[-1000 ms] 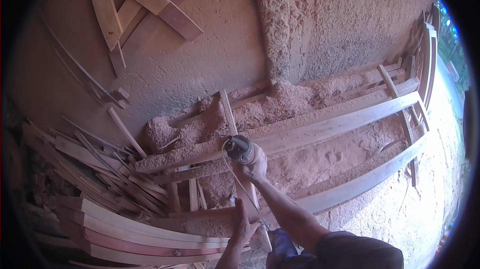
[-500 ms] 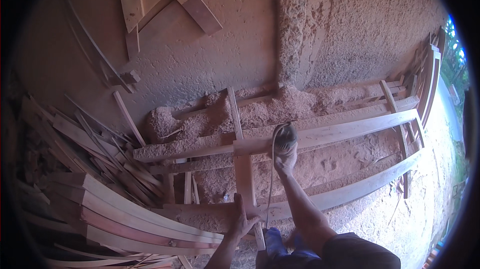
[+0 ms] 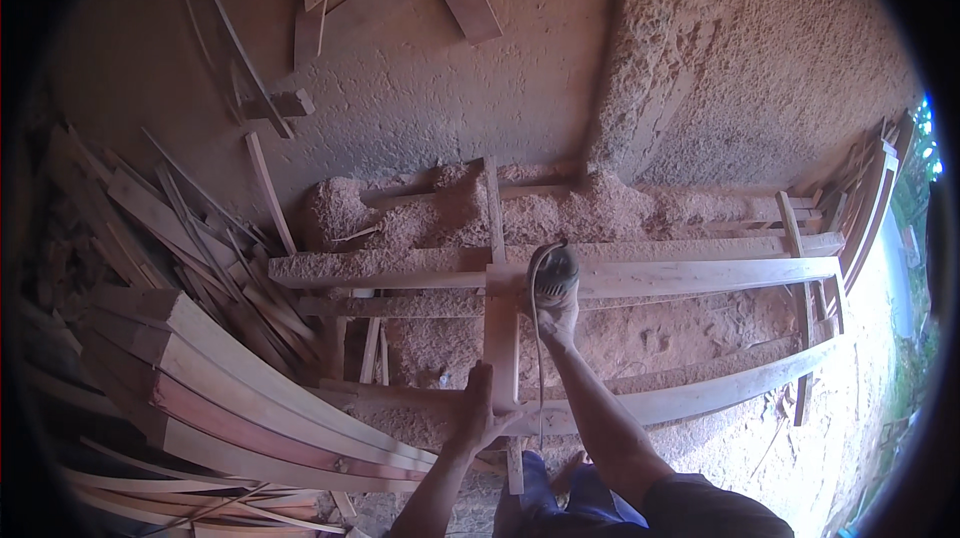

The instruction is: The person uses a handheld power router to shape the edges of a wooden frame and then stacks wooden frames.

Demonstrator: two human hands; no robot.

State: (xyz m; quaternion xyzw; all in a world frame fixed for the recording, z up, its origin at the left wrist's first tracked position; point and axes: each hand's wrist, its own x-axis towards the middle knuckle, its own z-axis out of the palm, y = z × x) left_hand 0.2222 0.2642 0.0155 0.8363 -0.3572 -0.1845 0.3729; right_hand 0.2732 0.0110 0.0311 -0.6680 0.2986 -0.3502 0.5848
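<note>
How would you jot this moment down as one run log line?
right hand: holds power tool | left hand: at short board | nearby: sawdust, stacked curved boards

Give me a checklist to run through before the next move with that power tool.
1. Right hand wrapped round the power tool: ok.
2. Left hand apart from the tool: ok, it is at the near side of the wooden frame.
3. Cord clear of the tool's underside: cannot tell, the underside is hidden.
4. Beam behind the frame free of shavings: not ok, they lie along its top.
5. Tool switched off: cannot tell, no switch can be made out.
</note>
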